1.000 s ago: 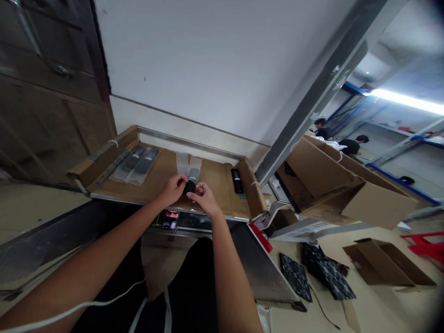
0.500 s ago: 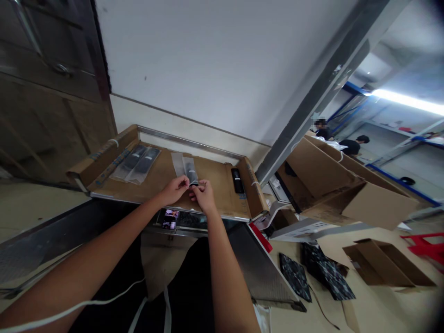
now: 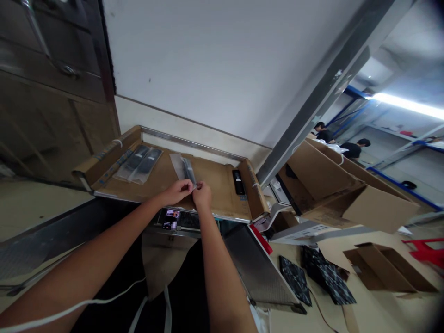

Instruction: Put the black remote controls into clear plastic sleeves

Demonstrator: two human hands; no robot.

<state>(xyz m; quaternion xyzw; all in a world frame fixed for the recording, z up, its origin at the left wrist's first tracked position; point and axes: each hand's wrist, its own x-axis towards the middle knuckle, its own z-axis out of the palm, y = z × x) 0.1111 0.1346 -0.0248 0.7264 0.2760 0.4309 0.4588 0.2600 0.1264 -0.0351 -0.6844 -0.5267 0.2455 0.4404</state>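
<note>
Both my left hand (image 3: 180, 190) and my right hand (image 3: 202, 193) pinch the near end of a clear plastic bag (image 3: 188, 169), close together over the cardboard-lined tray (image 3: 218, 189). A dark, flat object shows inside this bag, its kind unclear. Partly beside it lies another clear sleeve (image 3: 177, 164), which looks flat. On the left of the tray rest two bagged dark items (image 3: 150, 160) with small white labels. A black oblong item (image 3: 238, 181) with a pale label lies unbagged at the right end.
Below the tray a lit phone (image 3: 171, 218) lies on a ledge. A large open carton (image 3: 322, 175) stands to the right, with a smaller box (image 3: 390, 266) and dark patterned bags (image 3: 326, 273) on the floor. Two people work in the background.
My hands have drawn closer together at the bag's near end, and the right fingers have closed up. The bag now appears narrower and turned. The view has shifted slightly.
</note>
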